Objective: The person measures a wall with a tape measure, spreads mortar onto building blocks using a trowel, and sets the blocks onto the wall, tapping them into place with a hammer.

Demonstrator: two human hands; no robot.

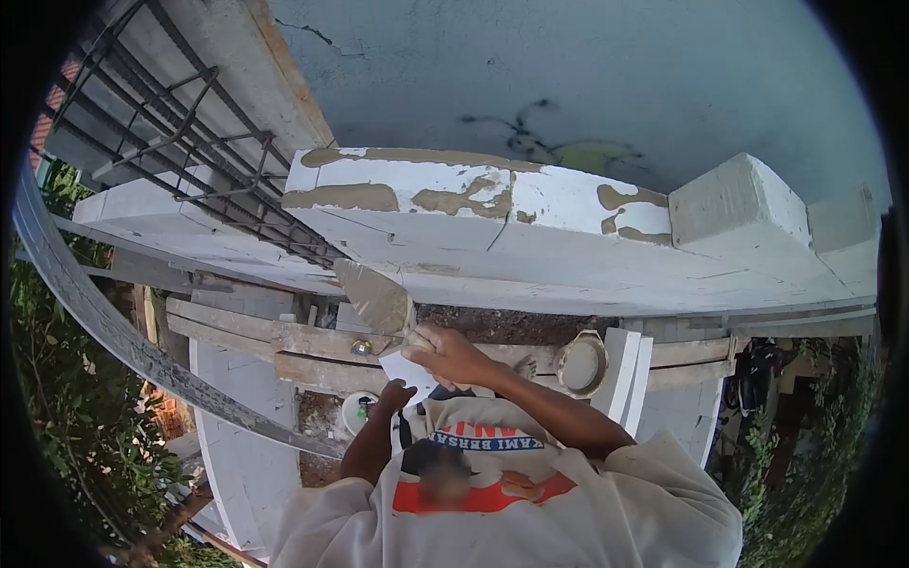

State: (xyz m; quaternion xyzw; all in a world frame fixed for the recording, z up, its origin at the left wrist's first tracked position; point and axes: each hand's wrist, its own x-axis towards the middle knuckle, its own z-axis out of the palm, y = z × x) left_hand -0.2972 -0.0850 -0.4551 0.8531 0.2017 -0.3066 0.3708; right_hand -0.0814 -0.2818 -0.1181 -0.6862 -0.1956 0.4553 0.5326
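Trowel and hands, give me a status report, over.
Right hand gripping trowel. Left hand at white flat piece, grip unclear. Mortar patchy along block wall top. Rebar cage close on left.

Trowel (377, 298) — greyish; blocks (559, 201) — white, brown-streaked.

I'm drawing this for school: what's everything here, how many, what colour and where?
Trowel: 1, grey, left of centre
White piece: 1, white, below the trowel
Block wall: 1, white, across the middle
Mortar patches: several, grey-brown, on its top
Raised blocks: 2, white, toward its right
Rebar cage: 1, dark, upper left
Painted wall: 1, blue-grey, top
Planks: several, grey-brown, below the block wall
Bucket: 1, pale, right of centre
Slabs: 2, white, beside the bucket
Curved strip: 1, grey, left
Round thing: 1, white and green, unclear what, lower left
Plants: many, green, both sides
Shirt: 1, pale, printed, bottom
Left grip: 1, bare, by the white piece
Right grip: 1, bare, around the trowel's handle
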